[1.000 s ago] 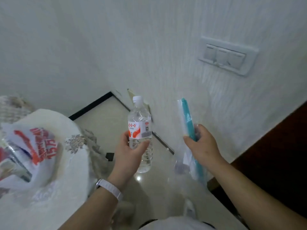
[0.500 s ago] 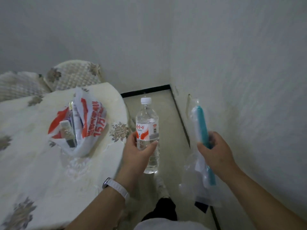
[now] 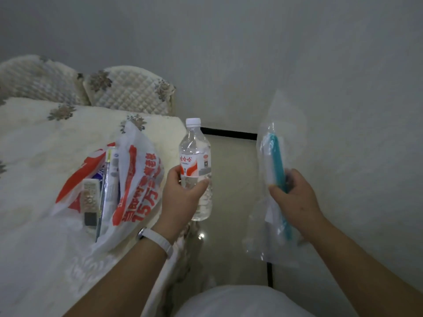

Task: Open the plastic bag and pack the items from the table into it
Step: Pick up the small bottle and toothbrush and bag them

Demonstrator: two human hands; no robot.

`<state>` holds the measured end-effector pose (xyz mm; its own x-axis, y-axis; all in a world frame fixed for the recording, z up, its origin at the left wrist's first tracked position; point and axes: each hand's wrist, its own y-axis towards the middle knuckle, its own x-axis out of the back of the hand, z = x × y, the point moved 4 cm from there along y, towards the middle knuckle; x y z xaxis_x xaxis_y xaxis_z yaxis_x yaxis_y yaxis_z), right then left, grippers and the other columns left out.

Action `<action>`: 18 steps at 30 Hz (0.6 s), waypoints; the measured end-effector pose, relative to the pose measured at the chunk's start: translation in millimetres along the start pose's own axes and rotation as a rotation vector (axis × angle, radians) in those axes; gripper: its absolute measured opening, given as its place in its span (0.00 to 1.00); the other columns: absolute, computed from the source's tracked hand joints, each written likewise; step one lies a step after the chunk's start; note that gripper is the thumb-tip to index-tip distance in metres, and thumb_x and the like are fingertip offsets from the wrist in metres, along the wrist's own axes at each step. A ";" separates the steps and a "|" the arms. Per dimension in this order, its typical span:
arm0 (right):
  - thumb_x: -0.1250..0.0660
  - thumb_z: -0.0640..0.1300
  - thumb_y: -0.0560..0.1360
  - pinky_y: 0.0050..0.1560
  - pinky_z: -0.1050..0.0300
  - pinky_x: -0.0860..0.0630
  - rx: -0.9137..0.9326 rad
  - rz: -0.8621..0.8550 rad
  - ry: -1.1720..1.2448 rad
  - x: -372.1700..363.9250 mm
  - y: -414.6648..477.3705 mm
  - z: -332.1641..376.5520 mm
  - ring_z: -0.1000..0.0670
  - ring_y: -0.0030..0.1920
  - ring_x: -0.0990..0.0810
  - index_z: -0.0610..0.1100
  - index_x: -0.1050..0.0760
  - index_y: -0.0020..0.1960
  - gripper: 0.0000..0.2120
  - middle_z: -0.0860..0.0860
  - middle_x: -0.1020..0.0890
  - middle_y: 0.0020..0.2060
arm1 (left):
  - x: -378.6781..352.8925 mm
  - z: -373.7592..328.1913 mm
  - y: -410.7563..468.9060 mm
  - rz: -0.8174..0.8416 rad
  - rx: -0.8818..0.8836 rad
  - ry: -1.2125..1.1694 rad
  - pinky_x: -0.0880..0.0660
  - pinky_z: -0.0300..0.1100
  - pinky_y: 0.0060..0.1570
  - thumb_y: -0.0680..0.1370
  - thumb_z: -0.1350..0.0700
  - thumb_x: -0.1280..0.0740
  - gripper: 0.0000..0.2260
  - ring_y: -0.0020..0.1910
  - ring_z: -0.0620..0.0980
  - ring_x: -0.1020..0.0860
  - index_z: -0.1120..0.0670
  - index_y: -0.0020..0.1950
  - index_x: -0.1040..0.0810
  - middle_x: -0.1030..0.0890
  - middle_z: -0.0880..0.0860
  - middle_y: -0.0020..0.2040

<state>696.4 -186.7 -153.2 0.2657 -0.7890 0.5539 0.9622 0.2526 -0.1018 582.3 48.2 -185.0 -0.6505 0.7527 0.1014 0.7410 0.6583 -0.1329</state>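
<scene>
Bag [image 3: 135, 179] has swung closer, now at nine o'clock of our bottle [image 3: 195, 161]. Left fingers [image 3: 175, 175] clasp the bottle, right fingers [image 3: 292, 179] clasp the teal packet [image 3: 275, 156]. We judge packing comes next.

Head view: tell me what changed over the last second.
The view swung left: the table and the red-and-white plastic bag on it came further into frame. Nothing was grasped or released: the left hand still holds the water bottle, the right hand the clear packet with the teal stick.
</scene>
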 end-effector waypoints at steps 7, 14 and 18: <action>0.32 0.43 0.76 0.40 0.60 0.23 0.086 0.243 -0.038 -55.0 83.5 20.3 0.50 0.44 0.21 0.51 0.30 0.52 0.09 0.50 0.22 0.46 | 22.1 4.7 53.9 -0.206 0.037 -0.007 0.20 0.38 0.46 0.73 0.57 0.25 0.17 0.49 0.42 0.17 0.49 0.59 0.25 0.17 0.48 0.53; 0.32 0.43 0.75 0.37 0.61 0.24 0.186 0.538 -0.042 -118.8 177.8 51.4 0.53 0.43 0.21 0.51 0.30 0.55 0.11 0.51 0.22 0.46 | 39.7 6.2 83.2 -0.500 0.143 0.002 0.20 0.37 0.45 0.73 0.55 0.25 0.17 0.49 0.40 0.18 0.45 0.59 0.24 0.17 0.44 0.52; 0.32 0.43 0.75 0.35 0.65 0.28 0.321 0.728 -0.096 -156.4 218.3 80.6 0.57 0.40 0.23 0.51 0.29 0.54 0.10 0.54 0.23 0.43 | 54.1 -1.1 85.8 -0.739 0.201 -0.003 0.19 0.43 0.44 0.73 0.56 0.24 0.19 0.48 0.45 0.16 0.47 0.62 0.25 0.17 0.47 0.53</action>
<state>860.0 37.0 -195.5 0.7998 -0.3164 0.5102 0.4813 0.8459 -0.2299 610.9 145.4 -189.8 -0.9659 0.1172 0.2310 0.0684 0.9756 -0.2088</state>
